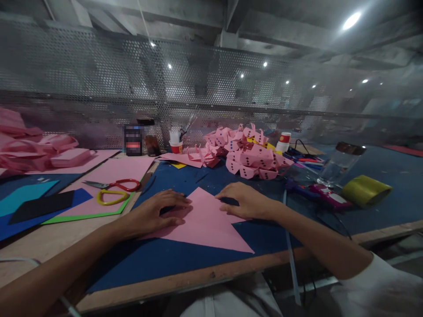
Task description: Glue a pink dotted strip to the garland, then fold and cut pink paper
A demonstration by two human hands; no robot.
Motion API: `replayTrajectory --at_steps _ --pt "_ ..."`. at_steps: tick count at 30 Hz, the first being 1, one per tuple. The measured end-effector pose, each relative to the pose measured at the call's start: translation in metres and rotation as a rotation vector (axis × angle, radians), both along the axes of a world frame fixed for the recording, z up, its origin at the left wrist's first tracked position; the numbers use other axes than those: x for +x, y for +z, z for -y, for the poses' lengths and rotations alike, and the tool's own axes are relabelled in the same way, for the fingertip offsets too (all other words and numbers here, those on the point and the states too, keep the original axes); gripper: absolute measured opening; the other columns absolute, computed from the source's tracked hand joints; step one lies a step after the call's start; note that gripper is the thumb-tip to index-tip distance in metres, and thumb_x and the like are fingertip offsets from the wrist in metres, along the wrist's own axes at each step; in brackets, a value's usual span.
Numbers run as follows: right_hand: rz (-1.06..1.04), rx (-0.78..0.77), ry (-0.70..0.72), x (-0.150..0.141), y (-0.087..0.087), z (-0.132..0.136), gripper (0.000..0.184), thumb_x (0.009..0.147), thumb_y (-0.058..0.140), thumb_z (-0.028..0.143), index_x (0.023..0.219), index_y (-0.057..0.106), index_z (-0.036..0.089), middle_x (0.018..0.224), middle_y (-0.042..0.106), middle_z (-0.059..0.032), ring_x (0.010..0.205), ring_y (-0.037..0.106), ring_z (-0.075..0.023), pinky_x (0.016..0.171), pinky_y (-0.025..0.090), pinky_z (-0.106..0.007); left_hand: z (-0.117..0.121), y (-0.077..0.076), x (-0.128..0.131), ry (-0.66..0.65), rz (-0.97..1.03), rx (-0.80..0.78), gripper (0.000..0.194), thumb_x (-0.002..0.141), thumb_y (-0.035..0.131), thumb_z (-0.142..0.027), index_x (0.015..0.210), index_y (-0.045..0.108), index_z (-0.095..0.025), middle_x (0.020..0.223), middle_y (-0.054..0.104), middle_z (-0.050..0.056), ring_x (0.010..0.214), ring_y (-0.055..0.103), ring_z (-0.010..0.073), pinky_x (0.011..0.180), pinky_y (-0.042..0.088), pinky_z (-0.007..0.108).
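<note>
A pink paper folded into a triangle lies on the blue mat in front of me. My left hand rests on the paper's left edge, fingers stretched and pressing flat. My right hand presses the paper's upper right edge, fingers extended flat. Neither hand holds anything.
Scissors with red and yellow handles lie on pink sheets at left. A heap of folded pink paper pieces with dots sits behind. A glue gun, a yellow tape roll, a glass jar and cups stand at right and back. Perforated metal screen behind.
</note>
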State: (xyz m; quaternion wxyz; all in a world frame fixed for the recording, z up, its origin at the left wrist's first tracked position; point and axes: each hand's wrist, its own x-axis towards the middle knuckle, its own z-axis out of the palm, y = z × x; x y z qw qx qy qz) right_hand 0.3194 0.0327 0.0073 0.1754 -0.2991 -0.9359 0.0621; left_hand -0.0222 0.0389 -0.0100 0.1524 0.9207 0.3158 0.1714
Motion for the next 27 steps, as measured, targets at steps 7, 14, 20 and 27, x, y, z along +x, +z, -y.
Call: replayTrajectory --at_steps 7,14,20,27 --pt "0.013 -0.031 0.058 -0.004 0.003 0.005 0.049 0.094 0.067 0.047 0.131 0.067 0.015 0.127 0.07 -0.0148 0.122 0.062 -0.0277 0.106 0.043 -0.042 -0.003 -0.006 -0.002 0.016 0.007 0.038 0.046 0.089 0.072 -0.05 0.132 0.068 -0.031 0.131 0.071 0.004 0.13 0.06 0.0273 0.12 0.034 0.045" --pt "0.016 -0.037 0.074 -0.005 -0.002 0.003 0.05 0.092 0.069 0.048 0.129 0.067 0.013 0.126 0.071 -0.0141 0.121 0.062 -0.0277 0.106 0.042 -0.041 -0.002 -0.007 -0.001 0.08 0.06 0.025 0.038 0.092 0.068 -0.045 0.126 0.071 -0.028 0.124 0.074 0.006 0.118 0.066 0.0249 0.105 0.048 0.036" --pt "0.006 -0.036 0.072 -0.005 -0.004 0.003 0.049 0.093 0.069 0.046 0.131 0.067 0.016 0.126 0.07 -0.0143 0.121 0.062 -0.0276 0.106 0.041 -0.041 0.007 0.004 0.007 0.2 0.082 0.004 0.033 0.092 0.065 -0.044 0.118 0.076 -0.026 0.11 0.078 0.004 0.1 0.071 0.0231 0.089 0.054 0.029" --pt "0.021 -0.077 0.039 -0.005 -0.002 0.005 0.058 0.092 0.07 0.047 0.139 0.061 0.014 0.13 0.068 -0.0158 0.122 0.06 -0.0297 0.106 0.041 -0.043 0.009 0.005 0.012 0.222 0.212 -0.079 0.029 0.088 0.069 -0.044 0.108 0.077 -0.026 0.115 0.078 0.004 0.104 0.071 0.0241 0.091 0.056 0.03"
